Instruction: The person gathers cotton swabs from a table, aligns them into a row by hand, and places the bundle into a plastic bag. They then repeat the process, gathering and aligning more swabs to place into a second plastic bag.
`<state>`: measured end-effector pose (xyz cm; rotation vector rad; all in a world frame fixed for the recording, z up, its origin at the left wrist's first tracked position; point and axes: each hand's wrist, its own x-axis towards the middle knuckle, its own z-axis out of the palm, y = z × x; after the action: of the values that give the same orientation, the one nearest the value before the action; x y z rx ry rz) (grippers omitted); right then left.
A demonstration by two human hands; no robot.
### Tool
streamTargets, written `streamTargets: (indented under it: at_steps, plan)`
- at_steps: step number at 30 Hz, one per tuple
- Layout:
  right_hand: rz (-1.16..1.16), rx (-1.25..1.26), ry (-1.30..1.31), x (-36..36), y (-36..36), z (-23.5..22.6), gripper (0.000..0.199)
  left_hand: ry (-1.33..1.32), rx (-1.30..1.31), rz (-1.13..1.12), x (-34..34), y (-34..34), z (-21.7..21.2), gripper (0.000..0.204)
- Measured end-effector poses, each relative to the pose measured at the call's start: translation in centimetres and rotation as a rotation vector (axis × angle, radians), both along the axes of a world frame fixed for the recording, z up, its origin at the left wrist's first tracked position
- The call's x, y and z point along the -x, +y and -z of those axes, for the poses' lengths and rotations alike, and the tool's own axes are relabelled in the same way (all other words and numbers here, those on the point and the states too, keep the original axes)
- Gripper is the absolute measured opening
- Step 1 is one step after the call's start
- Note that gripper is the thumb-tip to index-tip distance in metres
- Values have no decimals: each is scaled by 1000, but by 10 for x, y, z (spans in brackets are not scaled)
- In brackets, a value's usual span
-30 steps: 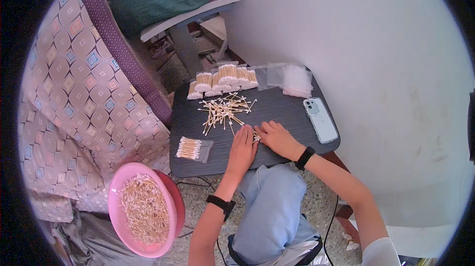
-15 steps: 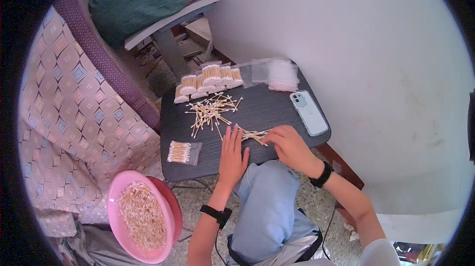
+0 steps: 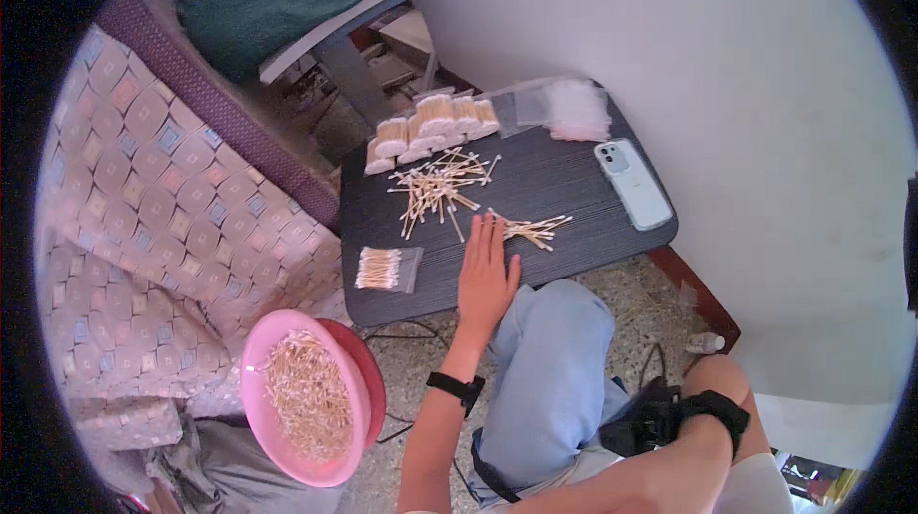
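Note:
My left hand (image 3: 486, 267) lies flat with fingers stretched out on the dark table, its fingertips beside a small heap of cotton swabs (image 3: 535, 229). Whether the fingers press on some of the swabs is hidden. Close to the camera at the lower right, my bent right arm brings my right hand (image 3: 650, 476) in toward me, away from the table; its fingers are out of view. Beyond my left hand is a loose pile of cotton swabs (image 3: 440, 187). To its left, a small bundle of swabs (image 3: 380, 268) sits in a clear bag.
Several filled swab packs (image 3: 435, 117) line the table's (image 3: 564, 170) far edge, next to a stack of clear bags (image 3: 578, 112). A pale phone (image 3: 634, 184) rests at the right. On the lower left stands a pink basin (image 3: 256, 399) holding many swabs. A wall rises at the right.
My right hand has left the small swab heap and come back toward me, low at the right. My left hand stays on the table. The whole view has shifted somewhat.

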<state>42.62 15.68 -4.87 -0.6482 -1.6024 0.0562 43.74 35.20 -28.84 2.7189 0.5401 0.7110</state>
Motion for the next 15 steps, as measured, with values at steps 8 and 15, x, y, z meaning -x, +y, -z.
streamTargets:
  at_steps: [8,15]
  plan:
    - [-220,279,65,-9,-34,-3,34,4,15,8,6,-4,0,55]
    - [-561,339,244,-4,-45,9,39,-3,36,7,3,-1,0,55]
